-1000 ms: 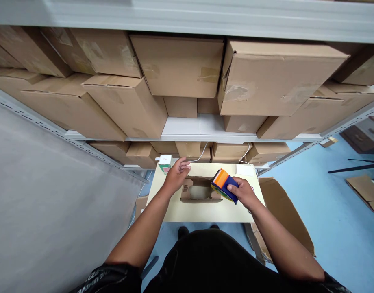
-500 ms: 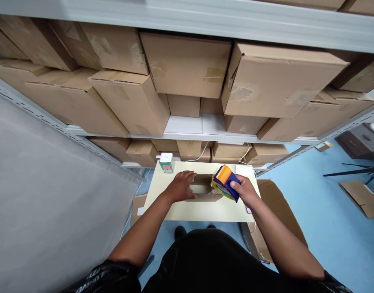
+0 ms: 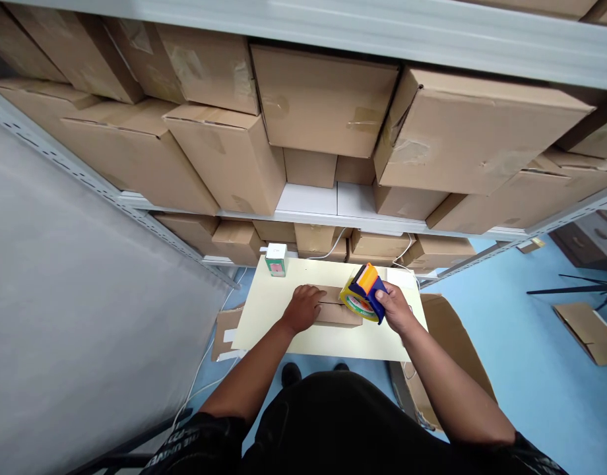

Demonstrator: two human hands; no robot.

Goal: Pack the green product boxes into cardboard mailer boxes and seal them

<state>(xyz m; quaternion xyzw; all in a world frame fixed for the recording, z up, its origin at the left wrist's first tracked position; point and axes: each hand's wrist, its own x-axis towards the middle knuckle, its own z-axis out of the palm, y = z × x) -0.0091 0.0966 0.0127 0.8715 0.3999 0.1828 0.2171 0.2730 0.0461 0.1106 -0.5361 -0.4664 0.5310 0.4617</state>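
A small brown cardboard box (image 3: 337,314) lies on the pale table, its two long top flaps folded down with a thin seam between them. My left hand (image 3: 303,308) is on the box's left end, fingers bent over the flaps and holding them down. My right hand (image 3: 394,305) grips a tape dispenser (image 3: 363,294), blue with an orange top and a roll of yellowish tape. The dispenser hangs over the box's right end and hides part of it. Whether its tape touches the cardboard, I cannot tell.
A white and green small carton (image 3: 276,259) stands at the back left of the table (image 3: 288,345). Shelves (image 3: 308,199) packed with cardboard boxes (image 3: 328,99) rise behind it. A large open carton (image 3: 456,343) is on the floor to the right. White cables run along the back.
The box's top flaps, upright and apart before, are now folded down. My left hand has closed from a wide spread onto them. The dispenser has tilted slightly, still in my right hand.
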